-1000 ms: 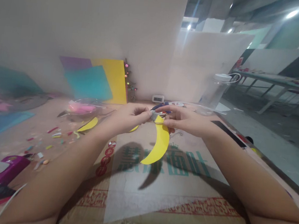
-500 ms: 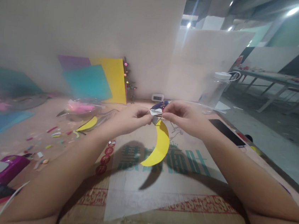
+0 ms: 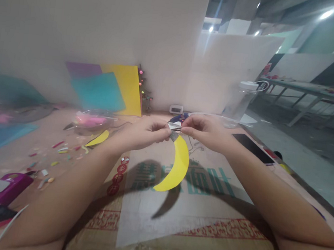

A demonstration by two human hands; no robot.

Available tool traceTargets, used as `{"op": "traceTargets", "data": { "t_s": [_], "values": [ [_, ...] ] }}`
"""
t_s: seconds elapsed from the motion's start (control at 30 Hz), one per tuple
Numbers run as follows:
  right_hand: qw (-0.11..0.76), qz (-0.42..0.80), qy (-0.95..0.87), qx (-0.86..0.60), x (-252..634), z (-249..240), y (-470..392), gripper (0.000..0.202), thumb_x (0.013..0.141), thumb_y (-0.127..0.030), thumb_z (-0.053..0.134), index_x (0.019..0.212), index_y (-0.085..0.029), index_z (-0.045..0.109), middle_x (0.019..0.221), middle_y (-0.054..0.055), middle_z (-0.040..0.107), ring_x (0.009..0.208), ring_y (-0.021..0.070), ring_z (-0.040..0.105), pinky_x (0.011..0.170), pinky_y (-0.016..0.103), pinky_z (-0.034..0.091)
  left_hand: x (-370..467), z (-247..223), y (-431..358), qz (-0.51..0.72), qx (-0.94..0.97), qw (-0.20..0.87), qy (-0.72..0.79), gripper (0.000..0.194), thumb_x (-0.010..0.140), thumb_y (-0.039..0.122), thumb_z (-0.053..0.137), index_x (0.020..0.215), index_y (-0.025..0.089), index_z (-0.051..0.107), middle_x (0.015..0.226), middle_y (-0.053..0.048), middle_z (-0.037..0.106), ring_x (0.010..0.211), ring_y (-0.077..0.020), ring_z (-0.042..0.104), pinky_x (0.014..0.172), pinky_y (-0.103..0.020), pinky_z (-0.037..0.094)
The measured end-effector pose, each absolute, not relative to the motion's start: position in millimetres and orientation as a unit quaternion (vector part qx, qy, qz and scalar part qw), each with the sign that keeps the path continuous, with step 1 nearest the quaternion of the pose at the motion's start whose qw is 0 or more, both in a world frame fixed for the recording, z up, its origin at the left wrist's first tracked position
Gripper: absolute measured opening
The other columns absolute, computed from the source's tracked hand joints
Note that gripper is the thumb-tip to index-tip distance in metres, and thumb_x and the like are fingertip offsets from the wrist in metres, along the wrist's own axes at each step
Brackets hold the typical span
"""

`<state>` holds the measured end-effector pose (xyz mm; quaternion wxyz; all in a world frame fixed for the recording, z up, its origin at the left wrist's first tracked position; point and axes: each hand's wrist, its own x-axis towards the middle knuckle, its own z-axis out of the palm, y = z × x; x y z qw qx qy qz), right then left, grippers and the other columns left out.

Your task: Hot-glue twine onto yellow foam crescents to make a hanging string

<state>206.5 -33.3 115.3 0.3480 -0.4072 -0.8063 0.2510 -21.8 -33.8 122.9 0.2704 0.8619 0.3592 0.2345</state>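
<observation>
A bright yellow crescent cut-out (image 3: pixel 179 166) hangs over the sheet, its top end joined to a small silvery-grey piece (image 3: pixel 174 135). The thumb and fingertips of my left hand (image 3: pixel 151 130) are pinched together at that grey piece, holding the crescent up. Just to the right, my right hand (image 3: pixel 201 126) is closed in a pinch close to the same top end; what lies between its fingertips is too small to make out. Behind the fingertips is a dark blue tool (image 3: pixel 178 118), partly hidden. The crescent's shadow falls on the sheet below.
A translucent sheet (image 3: pixel 150 222) covers a printed board. Left are paper scraps (image 3: pixel 63 150), another yellow crescent (image 3: pixel 98 138), a plastic bag with pink pieces (image 3: pixel 91 120) and a purple device (image 3: pixel 14 188). A black phone (image 3: pixel 252 148) and clear bottle (image 3: pixel 242 101) stand right.
The yellow crescent has swung slightly, its lower tip moving down and left. The grey piece has turned a little between the fingers. Both hands stay nearly in place.
</observation>
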Motion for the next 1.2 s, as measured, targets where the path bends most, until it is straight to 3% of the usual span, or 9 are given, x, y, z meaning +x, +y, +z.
{"op": "traceTargets", "data": {
  "t_s": [0.6,0.73,0.83,0.93,1.03,1.2],
  "values": [
    [0.345,0.303,-0.801,-0.383,201,117,-39,0.023,0.083,-0.040,0.061,0.082,-0.017,0.060,0.064,-0.003,0.052,0.057,0.0094,0.044,0.053,0.024,0.035,-21,126,-37,0.230,0.872,0.293,0.318,0.035,0.092,0.039,0.042,0.068,0.017,0.055,0.069,0.001,0.055,0.066,-0.0113,0.051,0.061,-0.025,0.038],
    [0.343,0.288,-0.803,-0.394,206,117,-35,0.023,0.087,-0.037,0.058,0.101,-0.019,0.062,0.090,0.004,0.066,0.070,0.0131,0.057,0.061,0.027,0.045,-19,124,-36,0.249,0.859,0.306,0.326,0.034,0.091,0.040,0.044,0.069,0.017,0.056,0.068,0.001,0.054,0.065,-0.0112,0.050,0.060,-0.024,0.037],
    [0.380,0.209,-0.796,-0.423,213,120,-32,0.029,0.090,-0.035,0.054,0.114,-0.020,0.059,0.108,0.007,0.066,0.077,0.0144,0.060,0.068,0.029,0.047,-19,122,-34,0.264,0.842,0.314,0.350,0.034,0.091,0.042,0.046,0.073,0.016,0.058,0.070,0.001,0.055,0.065,-0.0112,0.050,0.059,-0.024,0.036],
    [0.386,0.169,-0.789,-0.446,219,124,-30,0.029,0.093,-0.041,0.049,0.106,-0.017,0.060,0.094,0.006,0.067,0.070,0.0144,0.059,0.065,0.028,0.046,-20,119,-32,0.280,0.824,0.315,0.378,0.034,0.091,0.045,0.047,0.078,0.017,0.059,0.072,0.001,0.055,0.065,-0.0110,0.050,0.058,-0.023,0.036],
    [0.319,0.206,-0.818,-0.432,220,126,-30,0.037,0.094,-0.048,0.043,0.089,-0.017,0.062,0.079,0.004,0.066,0.066,0.0146,0.059,0.062,0.027,0.044,-21,115,-31,0.297,0.813,0.308,0.396,0.036,0.091,0.049,0.047,0.081,0.017,0.060,0.070,0.002,0.053,0.062,-0.0106,0.047,0.054,-0.022,0.033],
    [0.287,0.247,-0.833,-0.404,217,124,-33,0.033,0.090,-0.047,0.050,0.085,-0.017,0.063,0.079,0.003,0.064,0.071,0.0152,0.059,0.063,0.026,0.043,-20,111,-29,0.302,0.817,0.285,0.400,0.040,0.091,0.052,0.046,0.083,0.017,0.062,0.072,0.000,0.057,0.064,-0.0128,0.051,0.057,-0.024,0.038]
  ]
}}
